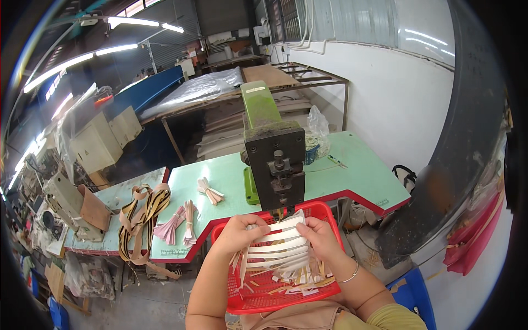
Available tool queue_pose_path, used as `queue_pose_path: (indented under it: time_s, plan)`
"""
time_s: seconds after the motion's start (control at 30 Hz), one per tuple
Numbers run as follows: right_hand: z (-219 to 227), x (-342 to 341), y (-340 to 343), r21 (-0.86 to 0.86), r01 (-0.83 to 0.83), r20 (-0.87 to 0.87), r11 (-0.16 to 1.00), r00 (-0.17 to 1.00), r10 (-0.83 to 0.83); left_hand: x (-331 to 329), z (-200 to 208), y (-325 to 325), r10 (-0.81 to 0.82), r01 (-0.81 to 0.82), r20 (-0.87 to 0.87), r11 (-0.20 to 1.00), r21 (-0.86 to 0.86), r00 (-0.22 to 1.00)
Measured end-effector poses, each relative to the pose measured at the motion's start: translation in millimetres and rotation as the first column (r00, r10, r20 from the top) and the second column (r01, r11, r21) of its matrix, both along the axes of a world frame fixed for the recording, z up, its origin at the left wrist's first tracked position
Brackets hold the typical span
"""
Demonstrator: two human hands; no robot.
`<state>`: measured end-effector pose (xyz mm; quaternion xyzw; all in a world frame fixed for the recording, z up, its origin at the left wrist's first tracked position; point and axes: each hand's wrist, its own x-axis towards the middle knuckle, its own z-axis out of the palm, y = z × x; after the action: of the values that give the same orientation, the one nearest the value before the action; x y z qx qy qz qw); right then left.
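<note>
My left hand (242, 233) is closed, with thumb and fingers pinching one end of a white strip (281, 226). At the strip's other end, my right hand (323, 237) is closed on it too, so it spans between both hands. More white strips hang in a row below, like rungs; how they are joined I cannot make out. They are over a red plastic basket (250, 304) that holds loose white and tan offcuts (300, 286). Directly beyond my hands stands a green machine (258, 104) with a black head (274, 162), its lower tip close to the held strip.
On the pale green table (352, 159) lie bundles of pink strips (170, 226) and cream strips (210, 191), plus small snips (337, 161). Striped straps (144, 214) drape over the left table edge. A blue bin (412, 294) sits at lower right, beside a white wall (385, 93).
</note>
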<state>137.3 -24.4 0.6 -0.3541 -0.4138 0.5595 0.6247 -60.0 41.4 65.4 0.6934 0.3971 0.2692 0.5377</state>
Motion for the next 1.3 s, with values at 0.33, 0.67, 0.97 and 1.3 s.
queue_pose_path:
  time_s: [0.33, 0.67, 0.97, 1.3]
  plan:
    - [10.1, -10.1, -4.7, -0.075, -0.1, -0.137, 0.992, 0.987, 0.089, -10.5, -0.3, 6.8, -0.031, 0.041, 0.093, 0.994, -0.1, 0.995]
    - [12.3, -20.4, -0.4, -0.059, -0.118, -0.107, 0.991, 0.988, 0.111, -25.5, -7.4, 9.9, -0.031, 0.068, 0.201, 0.982, -0.177, 0.979]
    - [15.7, -26.7, 0.5, -0.066, -0.101, -0.007, 0.993, 0.995, 0.101, -37.4, -18.2, 7.8, 0.003, 0.04, 0.216, 0.98, -0.195, 0.976]
    - [20.9, -27.6, 0.6, -0.116, -0.068, 0.16, 0.991, 0.983, 0.087, -44.3, -35.8, 0.3, -0.003, 0.11, 0.395, 0.962, -0.249, 0.919]
